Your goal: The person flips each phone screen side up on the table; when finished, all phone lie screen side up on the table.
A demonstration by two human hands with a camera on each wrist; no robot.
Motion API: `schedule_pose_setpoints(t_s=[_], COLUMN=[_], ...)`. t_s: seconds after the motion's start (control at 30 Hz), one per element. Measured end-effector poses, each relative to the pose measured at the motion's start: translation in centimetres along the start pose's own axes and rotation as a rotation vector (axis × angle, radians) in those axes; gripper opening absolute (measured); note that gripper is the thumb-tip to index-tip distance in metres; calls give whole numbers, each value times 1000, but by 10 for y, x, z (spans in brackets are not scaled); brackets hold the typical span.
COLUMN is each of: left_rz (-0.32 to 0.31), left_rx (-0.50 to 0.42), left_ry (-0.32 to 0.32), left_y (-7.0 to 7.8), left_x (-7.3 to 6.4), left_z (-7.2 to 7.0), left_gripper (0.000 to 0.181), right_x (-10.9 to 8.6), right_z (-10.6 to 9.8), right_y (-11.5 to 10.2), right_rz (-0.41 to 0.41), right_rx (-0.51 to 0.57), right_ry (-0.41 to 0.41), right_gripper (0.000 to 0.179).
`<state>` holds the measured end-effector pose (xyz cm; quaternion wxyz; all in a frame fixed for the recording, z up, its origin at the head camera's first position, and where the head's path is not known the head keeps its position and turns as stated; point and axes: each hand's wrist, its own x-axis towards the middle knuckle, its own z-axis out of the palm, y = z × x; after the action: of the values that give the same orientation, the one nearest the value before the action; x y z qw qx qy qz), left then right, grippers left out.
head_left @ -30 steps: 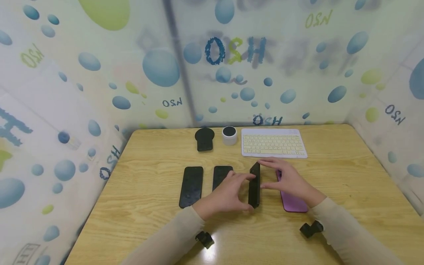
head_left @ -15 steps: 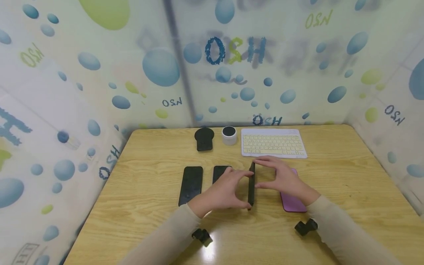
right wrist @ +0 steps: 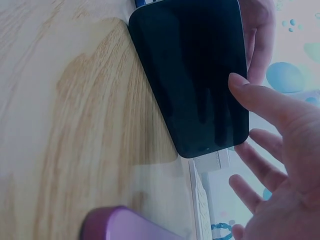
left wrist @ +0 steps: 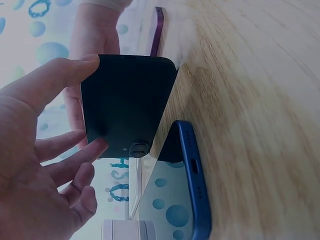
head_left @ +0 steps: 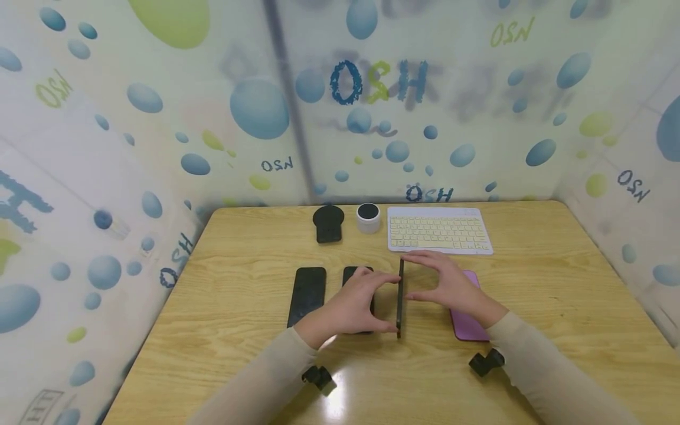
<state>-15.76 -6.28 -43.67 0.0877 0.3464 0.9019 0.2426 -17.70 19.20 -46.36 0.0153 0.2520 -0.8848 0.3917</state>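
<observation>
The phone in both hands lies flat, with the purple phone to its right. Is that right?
Not flat: the head view shows the held phone on edge, between the left hand and right hand. The purple phone is indeed to its right.

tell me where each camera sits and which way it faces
Head: on the head, facing forward and down at the table; left grip, right grip and sleeves show.
Left wrist: on that wrist, facing the held phone, camera side; both grips show.
Right wrist: on that wrist, facing its screen; both grips show.
Wrist views share it and the purple phone.
</observation>
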Motion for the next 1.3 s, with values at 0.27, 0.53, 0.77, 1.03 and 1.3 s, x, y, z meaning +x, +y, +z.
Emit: schedule_pose_setpoints(t_s=[0.27, 0.53, 0.77, 1.03, 1.3], left_rz=[-11, -8, -32, -57, -76], left_rx=[-23, -65, -94, -20, 117], left_ry=[-7, -1, -4, 23, 18], left_y=[-4, -9, -11, -10, -3], left_x=[-2, -7, -9, -8, -1], left_z=[-1, -1, -1, 7, 17], left_gripper=[89, 87, 85, 87, 92], right_x=[1, 2, -1, -4, -7], right_z=[2, 5, 6, 5, -5], right_y=[6, 14, 19, 23, 32], right_rz=[-34, -50, 59, 86, 64], right_rx=[29, 26, -89, -108, -115], right_ry=[-9, -46, -105, -115, -140], right_gripper=[79, 77, 76, 77, 77])
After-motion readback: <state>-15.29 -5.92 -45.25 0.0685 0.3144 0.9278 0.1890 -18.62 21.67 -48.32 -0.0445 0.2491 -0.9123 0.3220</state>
